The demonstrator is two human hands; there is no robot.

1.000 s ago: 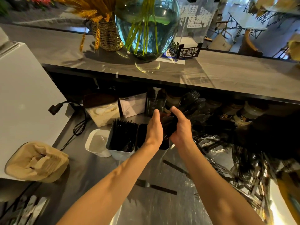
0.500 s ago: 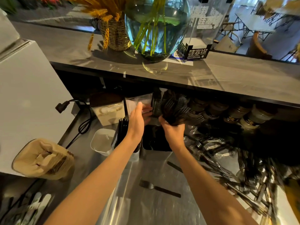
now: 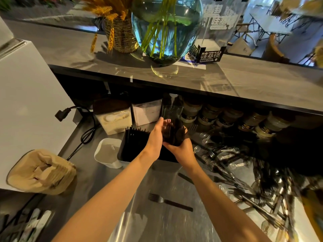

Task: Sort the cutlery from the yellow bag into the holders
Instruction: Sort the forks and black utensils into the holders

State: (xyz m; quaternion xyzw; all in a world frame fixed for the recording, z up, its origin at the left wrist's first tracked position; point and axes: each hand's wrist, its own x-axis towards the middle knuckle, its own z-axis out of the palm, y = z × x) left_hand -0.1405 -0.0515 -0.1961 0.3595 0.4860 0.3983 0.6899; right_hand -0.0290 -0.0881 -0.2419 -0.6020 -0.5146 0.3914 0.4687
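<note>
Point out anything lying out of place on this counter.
One black fork lies alone on the steel counter, near the person, apart from the holders and from the loose cutlery pile at right. A dark knife-like piece also lies stray behind it.

Fork bundle point(image 3: 173, 135) between both hands, above holders point(image 3: 134, 147); loose fork point(image 3: 169, 202) nearer

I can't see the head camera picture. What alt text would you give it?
Seen from above, a person's right hand holds a bundle of black forks upright over a cutlery holder on a steel counter, the left hand steadying the bundle's side. A heap of loose cutlery lies to the right, and a single black fork lies nearer the camera.
</note>
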